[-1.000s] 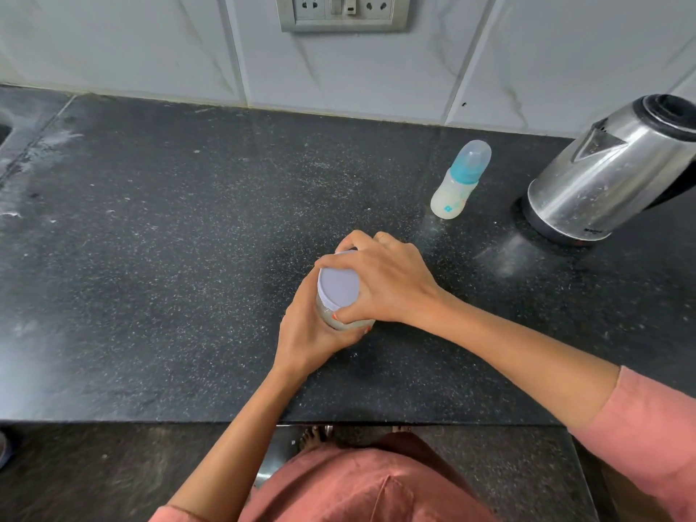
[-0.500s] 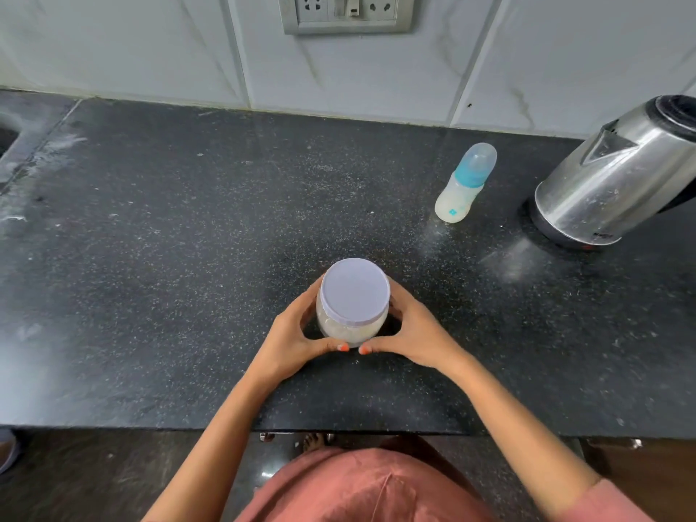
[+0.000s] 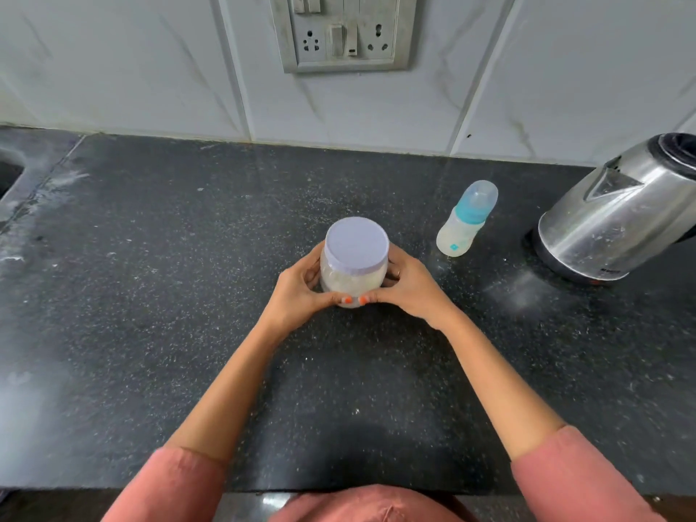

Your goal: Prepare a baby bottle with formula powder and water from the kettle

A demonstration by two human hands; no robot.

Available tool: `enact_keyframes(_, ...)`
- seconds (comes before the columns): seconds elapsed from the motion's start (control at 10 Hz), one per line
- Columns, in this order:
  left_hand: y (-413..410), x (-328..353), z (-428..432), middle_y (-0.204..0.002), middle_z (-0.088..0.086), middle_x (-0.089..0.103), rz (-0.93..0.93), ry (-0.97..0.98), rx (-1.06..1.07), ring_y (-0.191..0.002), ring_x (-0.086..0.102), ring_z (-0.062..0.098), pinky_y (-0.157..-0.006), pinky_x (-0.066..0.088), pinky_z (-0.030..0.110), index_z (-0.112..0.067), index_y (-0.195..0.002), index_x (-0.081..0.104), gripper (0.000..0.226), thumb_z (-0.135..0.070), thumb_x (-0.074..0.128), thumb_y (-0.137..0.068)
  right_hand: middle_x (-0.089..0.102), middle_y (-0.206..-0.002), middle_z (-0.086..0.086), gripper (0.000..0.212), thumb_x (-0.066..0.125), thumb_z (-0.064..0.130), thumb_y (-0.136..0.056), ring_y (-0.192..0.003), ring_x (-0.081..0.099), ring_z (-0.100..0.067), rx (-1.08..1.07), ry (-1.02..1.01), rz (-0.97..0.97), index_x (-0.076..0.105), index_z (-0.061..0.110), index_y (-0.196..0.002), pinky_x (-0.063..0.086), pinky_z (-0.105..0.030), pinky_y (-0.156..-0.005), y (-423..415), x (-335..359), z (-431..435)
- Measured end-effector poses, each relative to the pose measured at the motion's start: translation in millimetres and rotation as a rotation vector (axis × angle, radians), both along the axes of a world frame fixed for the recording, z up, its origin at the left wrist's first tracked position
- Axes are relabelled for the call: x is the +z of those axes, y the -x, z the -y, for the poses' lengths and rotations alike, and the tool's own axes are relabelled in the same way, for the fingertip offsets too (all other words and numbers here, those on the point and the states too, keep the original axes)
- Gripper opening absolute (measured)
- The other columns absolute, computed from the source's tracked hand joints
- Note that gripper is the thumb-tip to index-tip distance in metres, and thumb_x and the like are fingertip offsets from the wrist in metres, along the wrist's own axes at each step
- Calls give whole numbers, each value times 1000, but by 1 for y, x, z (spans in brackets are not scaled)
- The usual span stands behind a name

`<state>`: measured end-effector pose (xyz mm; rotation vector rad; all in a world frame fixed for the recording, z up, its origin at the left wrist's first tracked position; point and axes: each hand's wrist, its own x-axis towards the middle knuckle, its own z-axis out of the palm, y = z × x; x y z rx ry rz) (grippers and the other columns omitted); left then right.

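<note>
A clear jar of white formula powder (image 3: 354,280) with a pale lilac lid (image 3: 356,244) stands on the black counter (image 3: 150,314) in the middle. My left hand (image 3: 297,292) wraps its left side and my right hand (image 3: 408,290) its right side, thumbs meeting in front. The lid is on. A baby bottle (image 3: 465,222) with a teal collar and clear cap stands to the right, apart from my hands. Further right sits a steel kettle (image 3: 610,216) on its base.
A white tiled wall with a socket plate (image 3: 342,32) rises behind the counter. A sink edge (image 3: 9,175) shows at the far left. The counter's front edge runs just above my pink sleeves.
My right hand came off the lid's top and went to the jar's right side. Both hands now hold the jar, which has moved further from the counter's front edge.
</note>
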<state>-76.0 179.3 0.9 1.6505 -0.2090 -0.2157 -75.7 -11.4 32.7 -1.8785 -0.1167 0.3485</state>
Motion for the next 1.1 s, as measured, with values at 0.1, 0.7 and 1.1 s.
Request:
enact_keyframes(0.1, -39, 3, 5, -123, -11, 53, 4, 17, 2, -110, 53, -7, -97, 43, 16, -24, -127, 38, 82, 11, 75, -63, 46, -138, 2, 88, 77, 1, -66, -122, 45, -10, -34, 2, 4, 33, 20, -139, 45, -7, -81, -37, 1, 0)
enact_keyframes(0.7, -83, -14, 6, -140, -6, 42, 27, -137, 26, -127, 40, 6, -101, 36, 14, -20, -141, 30, 82, -6, 74, -74, 44, -142, 0, 83, 74, 7, -71, -127, 41, -11, -56, 76, 80, 31, 22, -141, 37, -32, -106, -81, -20, -3)
enact_keyframes(1.1, -11, -18, 44, -152, -2, 0, 582, -753, 343, -140, -2, 11, -115, -10, 27, -12, -144, 6, 54, -40, 4, -98, 31, -150, -7, 44, 32, 16, -98, -141, 23, -16, -318, 457, 508, 31, 9, -141, 20, -25, -111, -9, -29, -8)
